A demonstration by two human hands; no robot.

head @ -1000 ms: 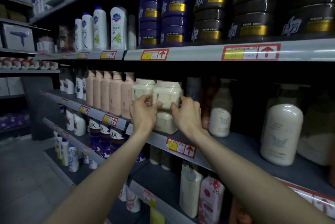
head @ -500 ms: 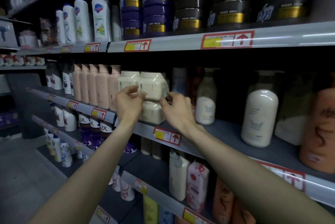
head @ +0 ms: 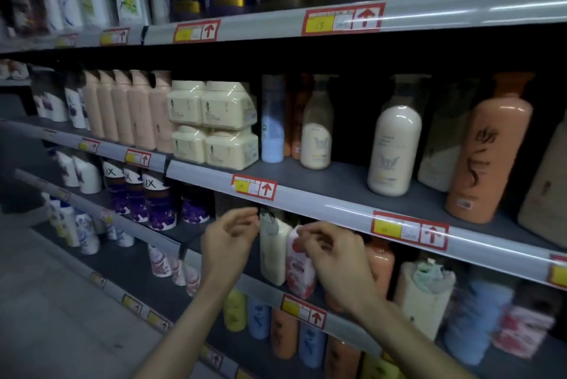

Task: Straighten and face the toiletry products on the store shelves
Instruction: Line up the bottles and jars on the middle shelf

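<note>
Both hands empty, fingers loosely curled: my left hand (head: 228,243) sits just left of the upright cream bottle (head: 273,253) at centre frame, my right hand (head: 333,251) just right.

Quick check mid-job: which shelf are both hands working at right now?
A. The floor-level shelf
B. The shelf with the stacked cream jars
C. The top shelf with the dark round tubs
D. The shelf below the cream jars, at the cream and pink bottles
D: the left hand and right hand flank the cream bottle and pink bottle, one shelf under the stacked cream jars.
</note>
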